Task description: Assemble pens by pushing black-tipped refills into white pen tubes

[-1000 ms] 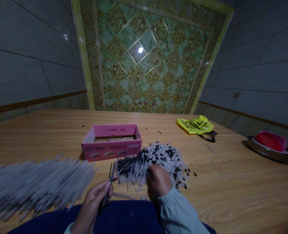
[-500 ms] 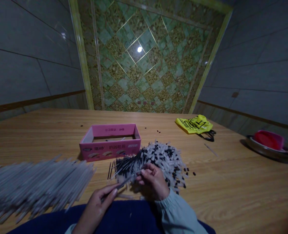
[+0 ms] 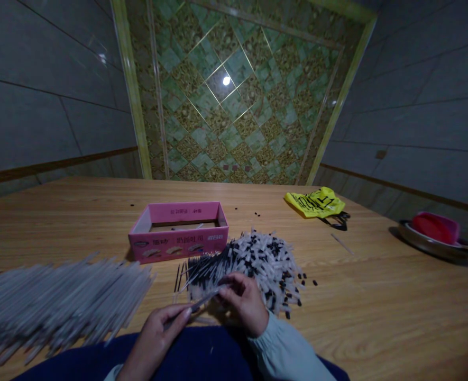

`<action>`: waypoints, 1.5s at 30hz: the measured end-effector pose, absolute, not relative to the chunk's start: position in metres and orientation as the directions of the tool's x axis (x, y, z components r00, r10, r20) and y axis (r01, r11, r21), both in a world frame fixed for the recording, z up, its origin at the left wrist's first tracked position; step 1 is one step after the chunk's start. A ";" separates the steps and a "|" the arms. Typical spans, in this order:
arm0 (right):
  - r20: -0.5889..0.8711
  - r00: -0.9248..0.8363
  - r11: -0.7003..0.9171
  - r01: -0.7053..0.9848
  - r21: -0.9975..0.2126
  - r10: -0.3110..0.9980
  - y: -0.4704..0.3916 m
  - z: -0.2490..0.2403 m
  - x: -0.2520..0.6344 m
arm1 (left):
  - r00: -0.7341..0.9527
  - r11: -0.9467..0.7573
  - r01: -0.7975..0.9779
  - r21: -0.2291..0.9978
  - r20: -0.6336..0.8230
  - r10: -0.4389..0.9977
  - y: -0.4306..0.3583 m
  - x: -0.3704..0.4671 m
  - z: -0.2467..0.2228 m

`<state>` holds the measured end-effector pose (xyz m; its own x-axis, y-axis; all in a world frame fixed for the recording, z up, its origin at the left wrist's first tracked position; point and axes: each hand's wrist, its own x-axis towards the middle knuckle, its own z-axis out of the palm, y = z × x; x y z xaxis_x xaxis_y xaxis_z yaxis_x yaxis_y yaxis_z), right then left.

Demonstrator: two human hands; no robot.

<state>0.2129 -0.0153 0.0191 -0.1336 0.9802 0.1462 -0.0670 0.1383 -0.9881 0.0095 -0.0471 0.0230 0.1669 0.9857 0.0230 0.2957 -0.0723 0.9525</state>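
Note:
Between my two hands runs a thin grey stick-like piece [image 3: 205, 299], slanting up to the right. My left hand [image 3: 163, 329] is closed round its lower end, thumb on top. The fingers of my right hand [image 3: 244, 301] pinch its upper end. Just beyond my right hand lies a heap of small translucent and black pieces [image 3: 271, 259], with dark thin rods [image 3: 202, 269] at its left side. A wide pile of long translucent sticks [image 3: 63, 299] covers the table at the left.
Behind the heap stands an open pink box [image 3: 182, 244] with a few sticks inside. A yellow bag [image 3: 315, 202] lies at the back right. A bowl [image 3: 428, 244] holding a red item [image 3: 434, 227] is at the far right of the wooden table [image 3: 360, 296].
My right hand has moved a little left, towards my left hand, and its fingers have closed on the piece. My left hand has hardly moved.

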 end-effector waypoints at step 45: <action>0.224 -0.228 0.268 0.187 -0.945 0.948 -0.011 0.006 0.217 | 0.138 -0.435 0.676 0.595 0.477 0.868 -0.052 0.010 0.011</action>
